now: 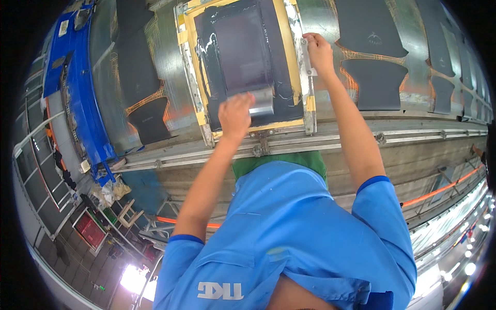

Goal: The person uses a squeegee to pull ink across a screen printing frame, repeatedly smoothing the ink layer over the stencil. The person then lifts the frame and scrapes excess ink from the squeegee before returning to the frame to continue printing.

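A screen printing frame (297, 72) edged with yellow tape lies before me, its mesh (240, 49) dark with wet-looking ink. My left hand (235, 116), somewhat smeared by motion, is closed on a squeegee (263, 102) with a wide shiny metal blade. The squeegee is over the near part of the mesh; whether its edge touches cannot be told. At the frame's right side, my right hand (319, 53) has its fingers curled round a metal bracket (308, 57) fixed to the rail. Part of that bracket is hidden by the hand.
Dark cut pieces (374, 82) lie on the shiny table (320, 15) to the right, and more dark pieces (150, 120) to the left, with orange marks round them. A metal rail (206, 153) runs along the near edge. Blue sheeting (77, 98) covers the table's left end.
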Available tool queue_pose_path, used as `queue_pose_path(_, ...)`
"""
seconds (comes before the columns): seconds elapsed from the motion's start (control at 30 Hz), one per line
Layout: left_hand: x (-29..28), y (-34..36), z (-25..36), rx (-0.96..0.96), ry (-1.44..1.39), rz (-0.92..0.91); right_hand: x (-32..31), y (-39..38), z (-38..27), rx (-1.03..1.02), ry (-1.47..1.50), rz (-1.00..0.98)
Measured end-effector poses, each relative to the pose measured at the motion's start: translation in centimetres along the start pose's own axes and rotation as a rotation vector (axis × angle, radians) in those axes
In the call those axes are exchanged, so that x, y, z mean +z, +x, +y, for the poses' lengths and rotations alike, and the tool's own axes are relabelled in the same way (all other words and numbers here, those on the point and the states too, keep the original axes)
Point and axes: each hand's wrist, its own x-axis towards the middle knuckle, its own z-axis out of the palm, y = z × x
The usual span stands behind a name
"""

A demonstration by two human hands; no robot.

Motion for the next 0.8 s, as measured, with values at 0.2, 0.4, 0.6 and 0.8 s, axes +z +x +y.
queue_pose_path(0.2,-1.5,-1.2,-0.2,-0.004,-0.128,-0.064,-0.2,0.1,-0.8,0.071,0.033,-0.018)
queue_pose_path(0.4,-2.1,19.4,-8.5,-0.182,-0.059,-0.288,-0.1,-0.6,-1.3,0.1,0.005,-0.046)
queue_pose_path(0.6,0.7,20.7,-8.2,-0.088,0.062,-0.166,0.0,-0.3,-0.8,0.058,-0.015,-0.021)
queue_pose_path(0.8,1.6,9.0,-4.1,0.035,-0.053,0.088,-0.7,-0.3,-1.1,0.095,0.045,-0.053)
